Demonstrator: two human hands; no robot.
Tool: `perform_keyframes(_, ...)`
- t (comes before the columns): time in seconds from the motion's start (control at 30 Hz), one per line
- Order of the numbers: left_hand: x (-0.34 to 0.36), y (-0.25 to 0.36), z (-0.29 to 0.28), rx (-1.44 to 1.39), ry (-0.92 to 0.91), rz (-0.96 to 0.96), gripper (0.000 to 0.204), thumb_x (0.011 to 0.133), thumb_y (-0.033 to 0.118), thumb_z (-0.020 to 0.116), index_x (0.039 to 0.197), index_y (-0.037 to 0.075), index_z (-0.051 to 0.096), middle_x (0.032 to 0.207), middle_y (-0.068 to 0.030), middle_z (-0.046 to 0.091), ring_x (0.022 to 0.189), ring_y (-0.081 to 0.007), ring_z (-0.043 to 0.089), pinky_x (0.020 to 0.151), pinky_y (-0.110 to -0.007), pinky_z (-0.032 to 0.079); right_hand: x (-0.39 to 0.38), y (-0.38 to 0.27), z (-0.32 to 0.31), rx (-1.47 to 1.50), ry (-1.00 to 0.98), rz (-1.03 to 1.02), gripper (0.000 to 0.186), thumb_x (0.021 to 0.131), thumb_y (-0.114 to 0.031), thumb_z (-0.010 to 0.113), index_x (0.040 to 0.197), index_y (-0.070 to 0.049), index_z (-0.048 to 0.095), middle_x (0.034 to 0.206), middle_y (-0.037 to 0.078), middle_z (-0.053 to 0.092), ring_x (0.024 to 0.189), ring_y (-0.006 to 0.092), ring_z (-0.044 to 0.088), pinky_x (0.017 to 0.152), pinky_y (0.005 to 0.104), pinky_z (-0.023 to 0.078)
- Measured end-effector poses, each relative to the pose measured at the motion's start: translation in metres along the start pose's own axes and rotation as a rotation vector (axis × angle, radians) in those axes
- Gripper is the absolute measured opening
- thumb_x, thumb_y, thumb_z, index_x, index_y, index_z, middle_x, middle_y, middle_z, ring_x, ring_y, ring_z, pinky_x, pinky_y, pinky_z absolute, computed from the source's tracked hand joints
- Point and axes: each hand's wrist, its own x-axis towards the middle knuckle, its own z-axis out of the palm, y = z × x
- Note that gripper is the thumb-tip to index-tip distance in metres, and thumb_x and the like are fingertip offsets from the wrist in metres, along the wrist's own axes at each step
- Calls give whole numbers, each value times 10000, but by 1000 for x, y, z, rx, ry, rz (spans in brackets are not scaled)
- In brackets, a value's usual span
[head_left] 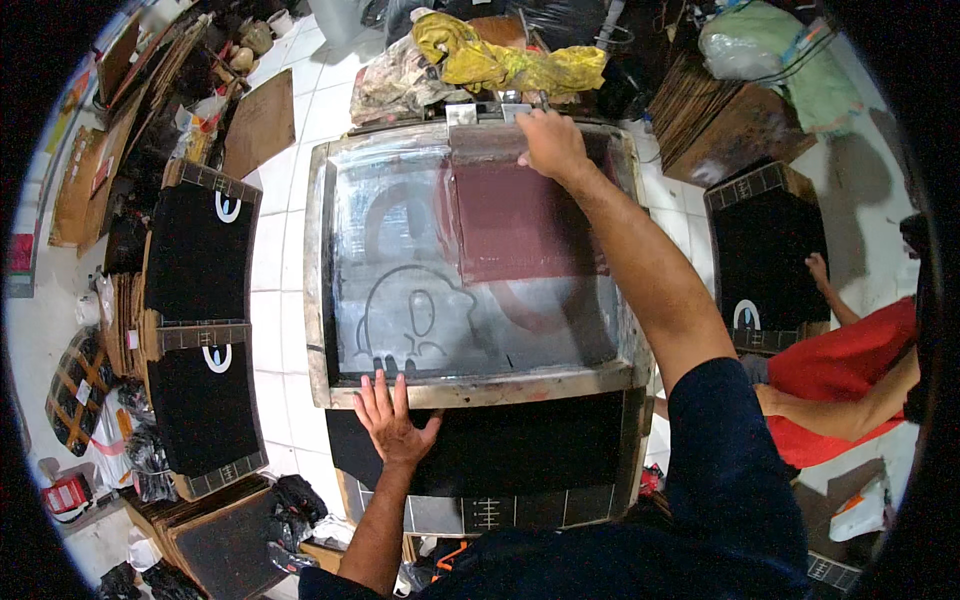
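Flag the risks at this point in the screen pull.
1. The left hand only presses flat on the near edge of the screen frame; the frame could shift and smear the print.
2. The right hand reaches to the far end on the squeegee, so pressure may be uneven.
3. A co-worker's hand works close by on the right and may bump in.

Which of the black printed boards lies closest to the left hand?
The lower one of the two stacked at the person's left, just across the tile gap from the left hand on the screen frame; the upper one and the right one lie farther off.

Left hand flat (splayed); right hand clenched.
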Motion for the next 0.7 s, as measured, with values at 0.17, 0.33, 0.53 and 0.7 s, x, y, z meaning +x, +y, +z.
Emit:
perform_keyframes(0.17, -5, -9, 7, -7, 7, 20, 933, 744, 498, 809, 1514, 126, 436, 1623, -207, 327, 1534, -439, 227, 1244, -635, 110, -36, -11, -23, 26, 53, -57, 360, 804, -199, 828, 1088, -96, 633, 1028, 110, 659, 1050, 342, 633, 893, 480, 467)
perform_keyframes(0.33, -3, -8, 9, -27, 109, 89, 940, 771, 467, 797, 1544, 121, 390, 1607, -205, 337, 1534, -431, 225, 1243, -626, 116, -131, -36, -9, 41, 141, -58, 360, 792, -194, 831, 1077, -129, 621, 1016, 85, 651, 1035, 330, 630, 843, 481, 458)
perform_keyframes(0.53, -1, -7, 2, -22, 92, 98, 938, 758, 451, 808, 1533, 118, 397, 1598, -198, 337, 1532, -422, 221, 1241, -620, 130, -136, -37, -9, 50, 87, -50, 408, 758, -215, 850, 1084, -122, 623, 988, 65, 665, 1006, 318, 644, 852, 478, 455)
perform_keyframes(0.7, -1, -8, 7, -17, 106, 97, 945, 743, 434, 819, 1528, 116, 399, 1589, -192, 346, 1523, -429, 233, 1235, -623, 142, -161, -42, -14, 43, 25, -63, 370, 736, -128, 810, 1063, -138, 638, 971, 53, 672, 988, 303, 652, 818, 477, 459)
